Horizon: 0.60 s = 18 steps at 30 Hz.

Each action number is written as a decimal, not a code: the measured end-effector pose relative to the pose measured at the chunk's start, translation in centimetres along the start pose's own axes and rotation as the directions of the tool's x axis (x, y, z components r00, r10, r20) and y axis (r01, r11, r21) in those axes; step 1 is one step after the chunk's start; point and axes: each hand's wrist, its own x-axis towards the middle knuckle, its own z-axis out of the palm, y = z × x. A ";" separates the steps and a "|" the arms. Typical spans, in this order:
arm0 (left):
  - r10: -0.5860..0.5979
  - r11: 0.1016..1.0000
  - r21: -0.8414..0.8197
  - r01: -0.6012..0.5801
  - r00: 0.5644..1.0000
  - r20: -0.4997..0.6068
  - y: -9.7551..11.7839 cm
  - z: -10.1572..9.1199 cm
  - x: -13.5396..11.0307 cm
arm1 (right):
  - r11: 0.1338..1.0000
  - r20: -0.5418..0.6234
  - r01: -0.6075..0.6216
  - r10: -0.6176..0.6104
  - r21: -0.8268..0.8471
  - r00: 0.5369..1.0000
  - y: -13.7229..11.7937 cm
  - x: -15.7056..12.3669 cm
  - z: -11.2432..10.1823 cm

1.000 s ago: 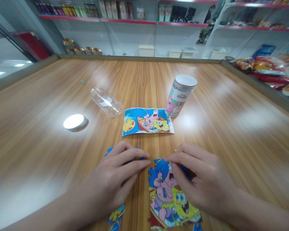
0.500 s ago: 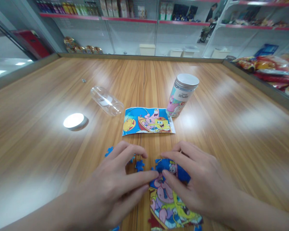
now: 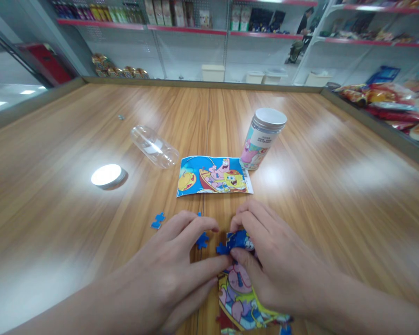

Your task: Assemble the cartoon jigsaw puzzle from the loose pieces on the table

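1. Right hand is curling over the top left corner of the puzzle. Thumb and forefinger are closing on the blue part there. I cannot tell whether that part is a separate bit or already joined.
2. Left hand is lying palm down with fingers spread, gripping nothing. One fingertip is pushing against the puzzle's left edge, right beside the right thumb. Judgement: it is bracing the joined part so it is not sliding on the glossy surface.
3. The puzzle is lying flat and picture up at the near edge of view. It is partly hidden under the right hand.
4. A blue piece is sitting just beside the left fingers, between them and the puzzle. A far piece is lying further left, apart. Both are probably waiting within easy reach.
5. The print is lying face up just beyond both hands and is showing the same cartoon. It is facing the person, so it is likely serving as a pattern.
6. The can is standing upright and lidded at the print's far right corner. The tube is lying on its side to the far left of the print. Its cap is resting flat, further left. All three are sitting well away from the hands, seemingly to leave working room.
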 end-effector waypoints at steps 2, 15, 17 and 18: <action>0.009 1.000 0.007 -0.009 1.000 0.000 0.0 -0.1 0.1 | 1.000 -0.017 0.009 -0.009 0.021 1.000 0.0 0.0 0.1; 0.008 1.000 -0.015 -0.009 0.999 -0.036 -0.7 0.2 -0.7 | 0.996 -0.282 0.083 -0.071 0.032 0.957 2.2 0.4 0.1; -0.028 0.999 -0.035 0.024 0.993 -0.114 -1.0 0.1 -0.7 | 0.999 -0.283 0.038 -0.040 -0.012 0.958 2.9 0.8 0.1; -0.062 0.998 -0.043 0.056 0.986 -0.154 -1.1 0.1 -0.7 | 0.999 -0.279 0.014 -0.024 -0.037 0.960 3.3 1.0 0.2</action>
